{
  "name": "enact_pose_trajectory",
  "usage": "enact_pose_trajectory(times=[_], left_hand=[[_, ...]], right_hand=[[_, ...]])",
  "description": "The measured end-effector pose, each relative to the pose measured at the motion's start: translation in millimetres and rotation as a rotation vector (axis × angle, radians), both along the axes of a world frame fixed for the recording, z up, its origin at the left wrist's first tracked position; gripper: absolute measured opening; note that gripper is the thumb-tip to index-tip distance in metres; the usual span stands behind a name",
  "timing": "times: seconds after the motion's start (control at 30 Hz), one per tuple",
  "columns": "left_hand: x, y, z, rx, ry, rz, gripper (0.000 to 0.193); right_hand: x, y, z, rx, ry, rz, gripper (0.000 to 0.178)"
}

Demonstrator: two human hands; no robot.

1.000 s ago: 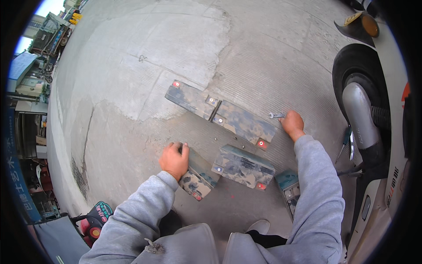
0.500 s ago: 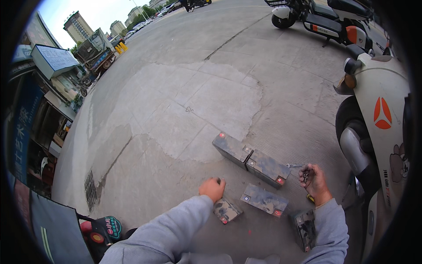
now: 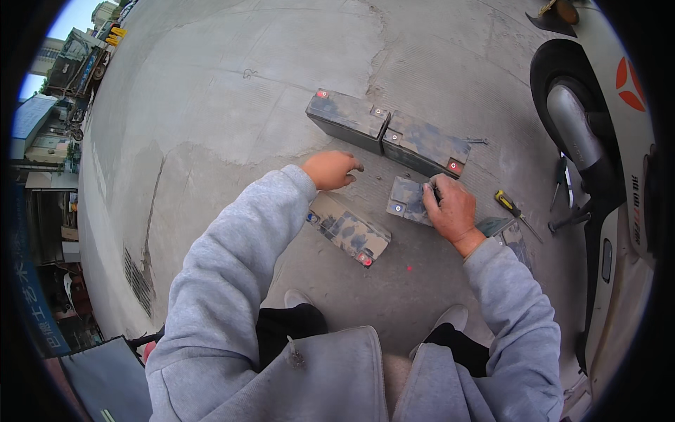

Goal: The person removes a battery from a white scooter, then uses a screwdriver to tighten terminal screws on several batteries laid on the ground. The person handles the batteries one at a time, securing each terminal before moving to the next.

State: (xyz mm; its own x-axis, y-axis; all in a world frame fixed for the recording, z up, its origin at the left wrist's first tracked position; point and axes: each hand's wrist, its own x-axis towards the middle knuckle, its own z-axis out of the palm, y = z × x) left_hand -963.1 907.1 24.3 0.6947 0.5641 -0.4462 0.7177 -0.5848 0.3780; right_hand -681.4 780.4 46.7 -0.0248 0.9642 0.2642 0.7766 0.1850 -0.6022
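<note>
My right hand (image 3: 452,209) is closed over the middle battery (image 3: 406,198), its fingers curled at the top face; what they hold is hidden. My left hand (image 3: 332,170) hovers over the far end of another dusty battery (image 3: 351,228), fingers apart and pointing right, with nothing in them. Beyond both hands, two black batteries, a left one (image 3: 348,114) and a right one (image 3: 430,139), stand end to end with red-marked terminals. Partly under my right forearm is one more battery (image 3: 515,240).
A small wrench (image 3: 477,141) lies beside the far batteries. To the right are a yellow-and-black screwdriver (image 3: 508,202) and a dark-handled tool (image 3: 560,176), near a white scooter (image 3: 619,126). My shoes (image 3: 453,318) are close in front. A drain grate (image 3: 138,281) is at left.
My view has tilted down. My right hand has moved left from beside the wrench onto the middle battery. My left hand's fingers have stretched out above the left battery.
</note>
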Motion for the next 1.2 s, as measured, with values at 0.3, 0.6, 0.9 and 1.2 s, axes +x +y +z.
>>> enact_pose_trajectory(times=[0.3,0.6,0.9,1.2], left_hand=[[65,31,-69,0.011,0.201,-0.592,0.024],[63,42,-117,0.132,-0.182,-0.704,0.017],[100,38,-140,-0.116,-0.5,-0.653,0.041],[99,37,-141,-0.227,-0.2,-0.684,0.044]], right_hand=[[-6,5,-12,0.004,-0.154,-0.015,0.016],[-9,11,-11,-0.025,-0.188,-0.031,0.015],[-8,12,-16,-0.017,-0.21,-0.045,0.019],[-8,12,-12,-0.015,-0.175,-0.046,0.017]])
